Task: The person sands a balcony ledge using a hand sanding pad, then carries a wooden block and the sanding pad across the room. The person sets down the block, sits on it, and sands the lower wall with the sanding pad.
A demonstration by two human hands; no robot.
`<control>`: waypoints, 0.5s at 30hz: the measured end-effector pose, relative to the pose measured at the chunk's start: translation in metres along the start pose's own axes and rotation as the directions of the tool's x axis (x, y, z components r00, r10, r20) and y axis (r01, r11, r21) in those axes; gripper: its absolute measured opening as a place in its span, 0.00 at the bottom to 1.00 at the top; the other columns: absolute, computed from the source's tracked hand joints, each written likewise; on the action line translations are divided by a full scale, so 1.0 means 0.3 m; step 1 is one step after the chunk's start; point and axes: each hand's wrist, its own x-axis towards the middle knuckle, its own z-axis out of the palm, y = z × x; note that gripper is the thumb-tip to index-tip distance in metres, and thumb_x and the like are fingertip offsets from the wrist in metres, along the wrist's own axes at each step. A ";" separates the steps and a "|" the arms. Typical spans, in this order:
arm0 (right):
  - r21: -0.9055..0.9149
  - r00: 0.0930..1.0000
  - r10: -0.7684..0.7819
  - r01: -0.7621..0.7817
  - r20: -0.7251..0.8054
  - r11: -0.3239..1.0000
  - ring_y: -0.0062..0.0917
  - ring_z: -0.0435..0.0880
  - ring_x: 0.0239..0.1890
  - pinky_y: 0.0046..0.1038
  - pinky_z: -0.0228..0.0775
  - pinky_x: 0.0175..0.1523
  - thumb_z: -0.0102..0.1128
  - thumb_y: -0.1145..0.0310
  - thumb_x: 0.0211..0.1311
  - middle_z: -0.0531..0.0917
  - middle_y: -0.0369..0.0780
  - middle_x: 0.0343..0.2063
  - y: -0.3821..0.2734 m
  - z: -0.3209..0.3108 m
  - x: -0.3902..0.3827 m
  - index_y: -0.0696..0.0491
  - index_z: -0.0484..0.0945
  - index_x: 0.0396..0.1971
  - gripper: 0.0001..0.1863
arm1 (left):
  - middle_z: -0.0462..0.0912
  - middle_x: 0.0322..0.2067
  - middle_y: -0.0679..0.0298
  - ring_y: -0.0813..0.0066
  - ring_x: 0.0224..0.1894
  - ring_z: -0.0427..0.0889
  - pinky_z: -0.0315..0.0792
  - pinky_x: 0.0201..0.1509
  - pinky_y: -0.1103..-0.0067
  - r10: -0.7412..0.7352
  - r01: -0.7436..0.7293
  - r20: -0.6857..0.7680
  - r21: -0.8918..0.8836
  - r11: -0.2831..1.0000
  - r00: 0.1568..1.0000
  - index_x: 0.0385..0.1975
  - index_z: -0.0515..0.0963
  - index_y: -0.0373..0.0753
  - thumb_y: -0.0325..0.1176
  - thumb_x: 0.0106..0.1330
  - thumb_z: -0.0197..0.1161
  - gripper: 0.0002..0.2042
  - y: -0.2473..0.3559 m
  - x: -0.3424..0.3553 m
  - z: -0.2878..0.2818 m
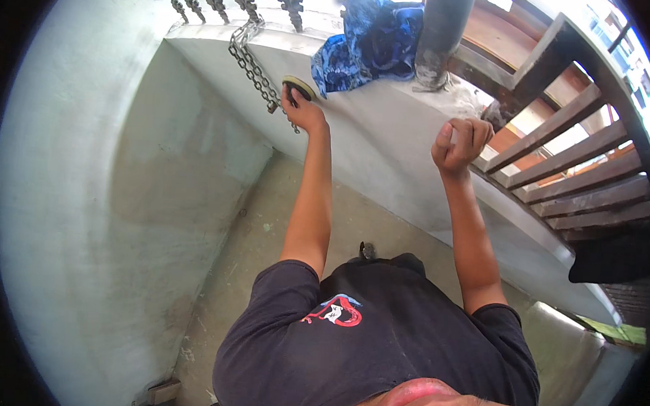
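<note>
My left hand (305,115) grips an oval hand brush (298,86) with a dark top and a pale yellowish rim, held up at the white wall (357,139). Just left of that hand, a metal chain (251,65) hangs down the wall from the spiked ironwork, with a small padlock (272,106) on it. My right hand (463,145) is raised in a closed fist near the wall's top edge, beside the gate bars. Its curled fingers hide whatever may be inside.
A blue patterned cloth (368,45) drapes over the wall top, beside a grey post (444,38). Dark spikes (216,1) rise at the far left. A slatted metal gate (581,149) stands on the right, with a dark cloth (613,255) on it. Concrete floor (267,208) lies below.
</note>
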 end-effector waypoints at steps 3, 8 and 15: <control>-0.008 1.000 -0.004 0.003 -0.014 1.000 0.34 0.71 0.33 0.35 0.59 0.44 0.56 0.65 0.59 0.72 0.40 0.27 -0.001 0.001 0.007 0.53 0.75 0.25 0.08 | 0.75 0.58 0.52 0.64 0.59 0.76 0.69 0.64 0.73 -0.052 0.051 0.014 0.090 0.995 0.999 0.59 0.70 0.28 0.28 0.75 0.53 0.16 -0.021 0.011 -0.007; 0.148 0.998 0.055 -0.053 -0.006 0.988 0.34 0.72 0.34 0.34 0.60 0.43 0.58 0.68 0.59 0.73 0.39 0.28 -0.018 -0.030 0.026 0.53 0.75 0.26 0.06 | 0.75 0.58 0.54 0.65 0.59 0.75 0.70 0.63 0.74 -0.165 0.162 0.173 0.029 0.986 0.971 0.60 0.69 0.29 0.28 0.75 0.54 0.17 -0.072 -0.252 -0.088; 0.343 0.988 0.068 -0.112 0.138 0.933 0.37 0.76 0.36 0.35 0.69 0.44 0.58 0.74 0.61 0.76 0.44 0.30 -0.028 -0.166 0.046 0.57 0.73 0.31 0.04 | 0.71 0.61 0.62 0.71 0.60 0.72 0.70 0.61 0.69 -0.571 0.600 0.188 -0.183 0.779 0.799 0.67 0.62 0.45 0.32 0.75 0.55 0.22 -0.181 -0.450 -0.235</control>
